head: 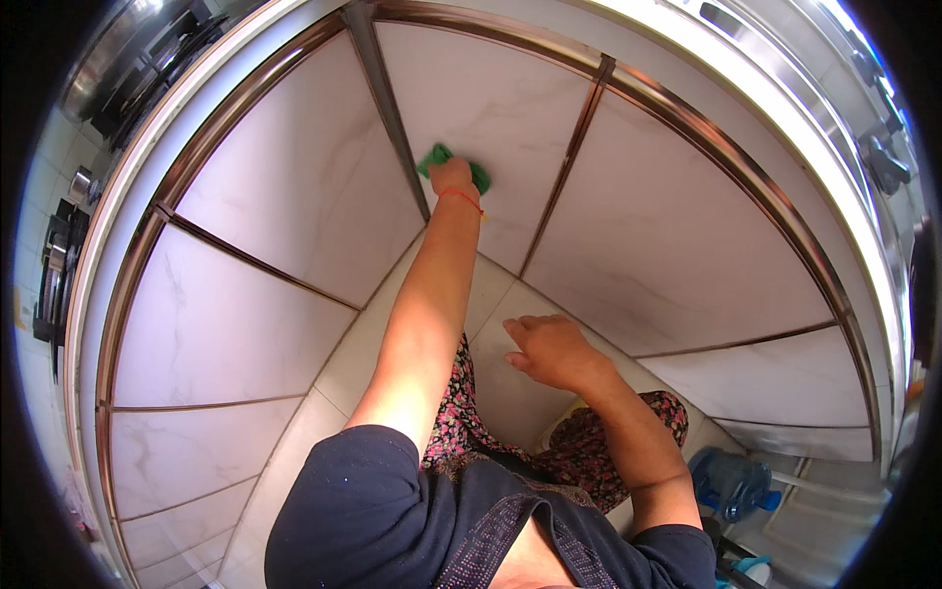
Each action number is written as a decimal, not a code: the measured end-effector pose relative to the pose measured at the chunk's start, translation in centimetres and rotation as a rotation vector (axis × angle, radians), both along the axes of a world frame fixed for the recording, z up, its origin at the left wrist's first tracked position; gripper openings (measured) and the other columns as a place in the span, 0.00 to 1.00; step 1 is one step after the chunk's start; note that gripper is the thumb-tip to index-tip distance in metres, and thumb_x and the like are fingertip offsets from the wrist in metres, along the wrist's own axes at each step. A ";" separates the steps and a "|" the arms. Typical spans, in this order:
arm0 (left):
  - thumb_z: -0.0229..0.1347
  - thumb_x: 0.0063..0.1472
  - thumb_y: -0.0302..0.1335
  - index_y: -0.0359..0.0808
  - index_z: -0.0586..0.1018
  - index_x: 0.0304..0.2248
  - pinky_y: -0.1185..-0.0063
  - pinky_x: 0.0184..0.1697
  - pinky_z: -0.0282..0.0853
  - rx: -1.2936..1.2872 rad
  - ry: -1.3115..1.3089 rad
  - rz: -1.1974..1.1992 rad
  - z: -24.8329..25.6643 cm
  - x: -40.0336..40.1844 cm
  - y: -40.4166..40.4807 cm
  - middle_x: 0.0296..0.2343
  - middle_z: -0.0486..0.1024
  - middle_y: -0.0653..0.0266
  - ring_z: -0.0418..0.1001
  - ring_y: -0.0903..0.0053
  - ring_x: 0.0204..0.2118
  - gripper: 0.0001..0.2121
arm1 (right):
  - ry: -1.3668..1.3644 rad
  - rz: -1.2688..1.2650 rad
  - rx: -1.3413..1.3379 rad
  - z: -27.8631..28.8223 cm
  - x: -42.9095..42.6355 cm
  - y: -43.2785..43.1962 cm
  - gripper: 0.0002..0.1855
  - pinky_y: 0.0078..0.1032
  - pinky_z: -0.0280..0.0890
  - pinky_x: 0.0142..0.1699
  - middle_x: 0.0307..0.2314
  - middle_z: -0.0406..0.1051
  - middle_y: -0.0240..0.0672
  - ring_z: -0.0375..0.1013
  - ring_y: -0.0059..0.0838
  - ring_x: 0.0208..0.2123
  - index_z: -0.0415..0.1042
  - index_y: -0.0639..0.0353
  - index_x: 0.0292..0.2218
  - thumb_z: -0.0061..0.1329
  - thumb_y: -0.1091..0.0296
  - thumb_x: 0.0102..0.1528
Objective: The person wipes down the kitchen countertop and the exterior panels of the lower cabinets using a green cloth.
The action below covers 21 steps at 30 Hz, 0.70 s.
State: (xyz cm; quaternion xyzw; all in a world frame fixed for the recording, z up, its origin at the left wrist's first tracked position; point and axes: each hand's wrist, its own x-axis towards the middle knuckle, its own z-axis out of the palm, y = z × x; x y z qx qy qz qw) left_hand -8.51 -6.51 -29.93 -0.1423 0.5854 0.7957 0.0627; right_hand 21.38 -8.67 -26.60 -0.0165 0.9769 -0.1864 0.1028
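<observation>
My left hand [451, 175] reaches far forward, gripping a bunched green cloth [478, 178]. It presses the cloth against a white marble-patterned cabinet door [494, 88], close to the dark corner post [386, 103]. A thin red cord circles that wrist. Nearer my body, my right hand [556, 352] hangs above the floor, with its thumb apart from loosely bent fingers and nothing visible in it. Brown metallic trim [585, 125] frames the door panels.
White countertop edges [743, 62] curve above the cabinets on both sides. Pale floor tiles [346, 364] lie below. A blue plastic water jug [725, 482] rests on its side at lower right. Dark-handled utensils [55, 272] are at the far left.
</observation>
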 end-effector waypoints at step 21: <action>0.56 0.49 0.23 0.34 0.57 0.52 0.68 0.45 0.64 -0.677 1.384 -0.241 5.6 13.6 0.6 0.46 0.59 0.49 0.63 0.51 0.46 0.31 | 0.052 -0.096 -0.017 0.7 3.0 1.3 0.22 0.37 0.63 0.44 0.34 0.70 0.44 0.70 0.43 0.38 0.65 0.63 0.43 0.47 0.56 0.53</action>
